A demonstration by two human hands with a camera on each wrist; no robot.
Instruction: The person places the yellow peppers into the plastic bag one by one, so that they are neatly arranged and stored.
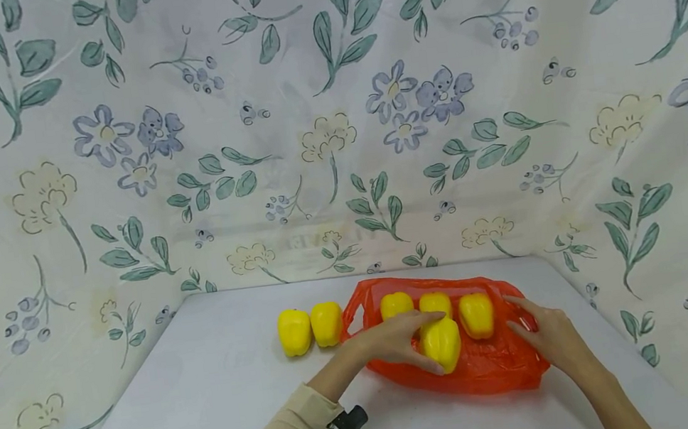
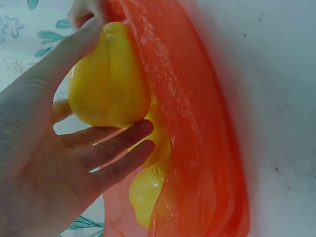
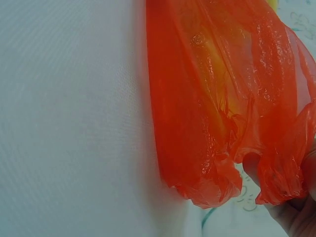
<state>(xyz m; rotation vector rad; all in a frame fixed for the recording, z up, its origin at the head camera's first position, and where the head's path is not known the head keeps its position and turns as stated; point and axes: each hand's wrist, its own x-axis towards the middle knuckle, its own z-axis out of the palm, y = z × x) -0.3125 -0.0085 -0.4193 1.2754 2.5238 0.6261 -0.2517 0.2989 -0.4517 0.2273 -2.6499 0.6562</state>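
My left hand [image 1: 401,340] grips a yellow bell pepper [image 1: 441,346] between thumb and fingers, over the front of a red plastic bag [image 1: 467,379]. In the left wrist view the held pepper [image 2: 109,79] is beside the bag's opening, with more yellow showing inside. Three more yellow bell peppers lie in the bag, the rightmost pepper [image 1: 477,315] nearest my right hand [image 1: 552,335]. That hand holds the bag's right side; in the right wrist view its thumb [image 3: 252,167] pokes past the crumpled plastic [image 3: 281,173].
Two yellow bell peppers, a left one [image 1: 295,332] and a right one [image 1: 327,324], stand together on the white table [image 1: 212,402], left of the bag. A floral-patterned cloth [image 1: 305,105] hangs behind the table and along both sides.
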